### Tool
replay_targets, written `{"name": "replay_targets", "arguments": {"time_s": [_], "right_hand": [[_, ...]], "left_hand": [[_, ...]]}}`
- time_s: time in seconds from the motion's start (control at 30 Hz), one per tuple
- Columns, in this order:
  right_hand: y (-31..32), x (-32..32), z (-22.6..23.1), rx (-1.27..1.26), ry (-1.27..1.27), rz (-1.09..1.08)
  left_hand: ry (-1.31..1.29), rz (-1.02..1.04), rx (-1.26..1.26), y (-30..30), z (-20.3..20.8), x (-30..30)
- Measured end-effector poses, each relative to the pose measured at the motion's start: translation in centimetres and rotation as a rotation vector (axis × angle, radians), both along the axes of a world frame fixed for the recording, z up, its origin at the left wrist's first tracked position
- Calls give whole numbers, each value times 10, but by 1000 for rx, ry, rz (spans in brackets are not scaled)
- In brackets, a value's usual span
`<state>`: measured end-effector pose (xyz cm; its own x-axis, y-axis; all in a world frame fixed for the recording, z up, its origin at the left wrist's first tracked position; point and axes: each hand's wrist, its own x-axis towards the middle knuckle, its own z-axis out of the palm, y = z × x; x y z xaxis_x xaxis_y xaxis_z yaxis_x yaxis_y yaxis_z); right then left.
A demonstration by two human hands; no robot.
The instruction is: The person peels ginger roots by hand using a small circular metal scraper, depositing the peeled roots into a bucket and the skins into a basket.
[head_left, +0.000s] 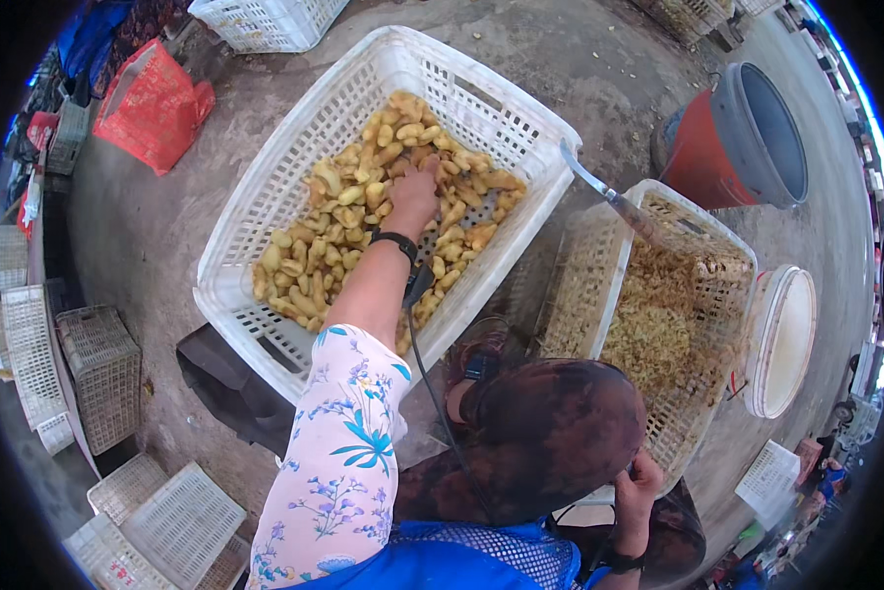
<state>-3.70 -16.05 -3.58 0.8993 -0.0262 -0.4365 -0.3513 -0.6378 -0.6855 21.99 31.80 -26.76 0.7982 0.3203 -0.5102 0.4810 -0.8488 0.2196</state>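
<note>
A large white slatted crate (299,162) holds a heap of knobbly yellow-brown pieces (329,261) that look like peeled roots. My left hand (414,197) reaches down into the heap, fingers stretched among the pieces, their tips partly hidden. On that wrist is a black band, and a dark cabled object (419,283) lies against the forearm. My right hand (639,487) rests beside my knee with its fingers curled; what they hold, if anything, cannot be made out. A knife (599,185) with a curved blade lies across the corner of a second crate (614,285), apart from both hands.
Peelings (648,334) fill much of the second crate. Beyond it stand a red-and-grey bucket (722,143) and a white bucket (784,339). A red bag (156,108) sits on the floor at far left. Stacked crates (181,521) line the left side.
</note>
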Motion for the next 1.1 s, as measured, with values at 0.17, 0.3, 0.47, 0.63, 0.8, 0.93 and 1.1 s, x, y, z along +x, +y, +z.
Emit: {"name": "replay_targets", "arguments": {"time_s": [0.17,0.3,0.47,0.63,0.8,0.93,1.1], "right_hand": [[4,5,-8,61,-61,17],[6,8,-6,80,-20,-18],[5,16,5,111,-220,17],[33,37,71,127,-340,-58],[53,47,126,297,-597,58],[44,45,158,366,-733,75],[10,27,154,477,-712,-105]], "left_hand": [[-406,-175,34,-24,-24,-62],[-383,-152,-143,-9,10,-108],[-206,808,-1532,3,101,-140],[-274,288,-1658,-37,256,-155],[-269,-32,-1627,-109,349,-168],[-129,-224,-1672,-179,374,-180],[-37,-289,-1661,-253,359,-200]]}}
